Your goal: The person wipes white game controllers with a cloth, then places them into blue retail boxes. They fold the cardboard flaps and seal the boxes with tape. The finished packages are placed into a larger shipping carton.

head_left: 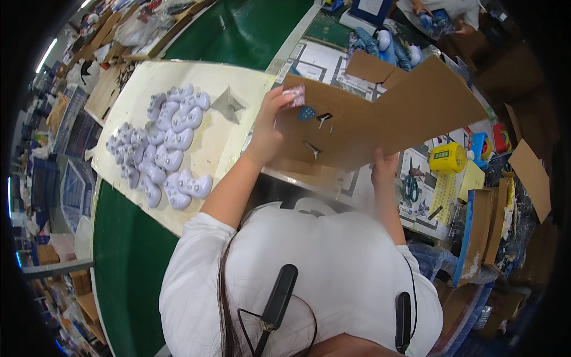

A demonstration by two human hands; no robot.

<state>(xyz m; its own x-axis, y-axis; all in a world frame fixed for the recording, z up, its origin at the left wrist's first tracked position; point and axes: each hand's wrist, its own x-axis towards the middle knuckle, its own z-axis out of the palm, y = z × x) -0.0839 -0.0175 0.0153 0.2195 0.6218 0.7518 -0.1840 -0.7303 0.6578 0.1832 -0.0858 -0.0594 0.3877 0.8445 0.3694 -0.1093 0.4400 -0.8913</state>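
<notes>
An open cardboard box (351, 128) is in front of me, its large flap (431, 104) raised to the right. At its left edge, my left hand (269, 122) is closed, with a small pink patterned piece (295, 95) between thumb and fingers. My right hand (385, 168) grips the near right side of the box; the box hides some of its fingers. Inside, against the cardboard, are a small blue dotted piece (306, 113) and two small black-and-white parts (323, 119).
Several pale lavender game controllers (168, 140) lie on a white board (232, 83) at left, beside a grey star-shaped piece (228, 106). At right are a yellow bottle (447, 158), green-handled scissors (410, 187) and tape rolls (501, 137). Another person's hand (464, 28) shows at the far right.
</notes>
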